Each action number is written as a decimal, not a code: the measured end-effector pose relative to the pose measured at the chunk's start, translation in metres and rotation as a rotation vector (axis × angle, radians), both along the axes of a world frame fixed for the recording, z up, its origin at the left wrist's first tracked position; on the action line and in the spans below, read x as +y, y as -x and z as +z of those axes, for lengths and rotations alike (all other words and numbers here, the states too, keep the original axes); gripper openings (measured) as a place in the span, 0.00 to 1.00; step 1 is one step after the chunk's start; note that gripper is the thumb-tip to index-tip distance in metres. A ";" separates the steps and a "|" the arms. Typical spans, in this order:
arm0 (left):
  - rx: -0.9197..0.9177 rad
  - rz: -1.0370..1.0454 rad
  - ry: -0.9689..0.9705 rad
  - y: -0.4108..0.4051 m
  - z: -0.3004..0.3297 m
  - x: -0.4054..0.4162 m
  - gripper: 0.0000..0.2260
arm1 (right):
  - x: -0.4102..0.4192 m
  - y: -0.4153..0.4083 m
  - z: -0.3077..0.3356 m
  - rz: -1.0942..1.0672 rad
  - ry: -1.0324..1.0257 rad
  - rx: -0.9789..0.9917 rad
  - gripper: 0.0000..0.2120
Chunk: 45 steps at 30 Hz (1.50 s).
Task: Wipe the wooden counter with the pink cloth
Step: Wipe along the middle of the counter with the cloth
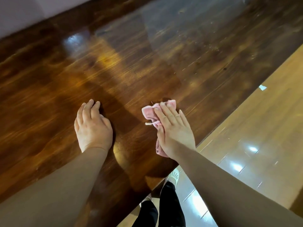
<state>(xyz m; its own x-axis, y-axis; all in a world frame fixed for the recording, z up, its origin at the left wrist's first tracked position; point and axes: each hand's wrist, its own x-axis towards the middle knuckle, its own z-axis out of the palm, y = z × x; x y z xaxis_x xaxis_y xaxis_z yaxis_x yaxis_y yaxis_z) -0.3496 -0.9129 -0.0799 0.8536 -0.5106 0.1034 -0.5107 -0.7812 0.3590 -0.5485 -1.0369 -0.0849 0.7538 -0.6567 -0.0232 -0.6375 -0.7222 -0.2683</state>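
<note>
Two hands on wooden counter (49, 79): right hand (175, 131) flat, fingers straight, pressing crumpled pink cloth (150, 113) near front edge; left hand (93, 126) resting open, holding nothing; broad bare wood beyond

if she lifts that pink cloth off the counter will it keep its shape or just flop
Probably flop: the pink cloth lies crumpled in soft folds under the right hand, with a loose thread trailing. It looks thin and likely light. On the glossy wooden counter it should slide easily when pushed flat-handed.
</note>
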 end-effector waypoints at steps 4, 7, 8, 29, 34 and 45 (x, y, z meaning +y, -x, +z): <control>0.005 -0.005 -0.003 0.001 0.002 0.000 0.19 | -0.025 -0.024 0.004 -0.085 -0.021 0.035 0.26; 0.008 -0.015 -0.009 0.003 0.005 0.000 0.19 | 0.001 -0.009 0.004 -0.162 -0.003 0.012 0.26; 0.004 -0.019 -0.009 0.003 0.006 0.000 0.19 | 0.013 0.002 0.003 -0.169 0.019 -0.013 0.25; -0.082 -0.418 0.036 0.095 -0.007 -0.061 0.18 | -0.013 0.018 -0.002 -0.815 -0.071 -0.188 0.24; -0.050 -0.425 0.027 0.097 -0.004 -0.061 0.18 | 0.062 0.018 0.003 -0.937 -0.205 -0.510 0.29; -0.090 -0.424 0.046 0.097 -0.008 -0.059 0.17 | 0.058 0.020 0.000 -1.354 -0.841 -1.051 0.28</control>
